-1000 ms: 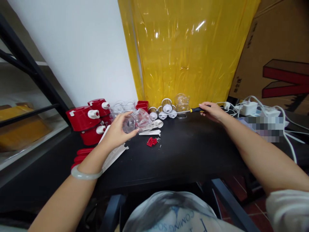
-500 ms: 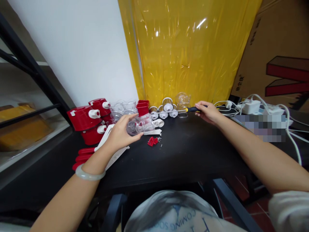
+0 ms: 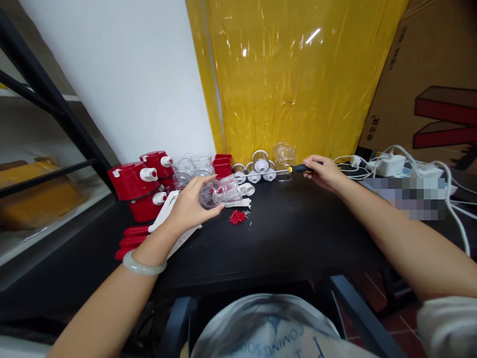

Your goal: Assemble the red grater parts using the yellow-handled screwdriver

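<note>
My left hand (image 3: 192,206) is closed around a clear plastic hopper-like part (image 3: 220,192), held tilted above the table with its narrower end to the right. My right hand (image 3: 323,173) grips a screwdriver (image 3: 302,168) by its black and yellow handle. Its long metal shaft points left, and the tip is at the right end of the clear part; whether it touches cannot be made out. Just below lie small red plastic pieces (image 3: 237,217) with several tiny screws (image 3: 247,214). White plastic pieces (image 3: 246,189) lie behind the clear part.
Red housings with white spouts (image 3: 134,181) are stacked at the left, near red-handled white parts (image 3: 136,231). Along the back stand clear cups (image 3: 192,163), red square pieces (image 3: 222,165) and metal-and-white cylinders (image 3: 260,162). White cables and adapters (image 3: 389,165) crowd the right side.
The whole view has shifted slightly to the right. Both hands keep their hold on the clear part and the screwdriver, with hardly any other movement.
</note>
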`<state>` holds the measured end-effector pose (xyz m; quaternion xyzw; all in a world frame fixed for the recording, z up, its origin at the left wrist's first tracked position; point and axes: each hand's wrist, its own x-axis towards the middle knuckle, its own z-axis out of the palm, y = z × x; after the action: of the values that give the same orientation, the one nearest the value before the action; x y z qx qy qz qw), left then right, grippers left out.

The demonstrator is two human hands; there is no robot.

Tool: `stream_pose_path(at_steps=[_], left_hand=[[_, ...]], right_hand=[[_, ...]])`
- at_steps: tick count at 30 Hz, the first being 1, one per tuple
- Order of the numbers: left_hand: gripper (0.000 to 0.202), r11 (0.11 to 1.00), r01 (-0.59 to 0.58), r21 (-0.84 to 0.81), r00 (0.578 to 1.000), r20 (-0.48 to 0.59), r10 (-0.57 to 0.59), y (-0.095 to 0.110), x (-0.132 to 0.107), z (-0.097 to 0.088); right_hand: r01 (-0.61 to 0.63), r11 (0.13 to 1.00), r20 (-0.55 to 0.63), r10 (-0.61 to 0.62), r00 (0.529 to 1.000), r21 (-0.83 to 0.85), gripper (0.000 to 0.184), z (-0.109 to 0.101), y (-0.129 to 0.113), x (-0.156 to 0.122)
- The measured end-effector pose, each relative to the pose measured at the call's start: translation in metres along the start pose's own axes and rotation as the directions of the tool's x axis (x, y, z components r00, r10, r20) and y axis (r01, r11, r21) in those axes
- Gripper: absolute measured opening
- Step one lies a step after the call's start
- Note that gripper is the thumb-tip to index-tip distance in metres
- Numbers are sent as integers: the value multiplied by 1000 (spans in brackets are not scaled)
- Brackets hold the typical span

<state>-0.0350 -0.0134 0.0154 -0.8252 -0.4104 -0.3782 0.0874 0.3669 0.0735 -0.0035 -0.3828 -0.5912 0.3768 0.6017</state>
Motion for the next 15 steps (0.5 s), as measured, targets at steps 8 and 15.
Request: stream_pose_path(at_steps=[8,15], left_hand=[[72,991,134,-30,962,-234,-137,-13,1,2],[67,960,254,-120,911,-305,-279,-18,2,3]], right_hand=[[-23,984,-50,14,999,-177,53,-23,3,10],[-168,905,4,185,983,-390,50,-51,35,20]])
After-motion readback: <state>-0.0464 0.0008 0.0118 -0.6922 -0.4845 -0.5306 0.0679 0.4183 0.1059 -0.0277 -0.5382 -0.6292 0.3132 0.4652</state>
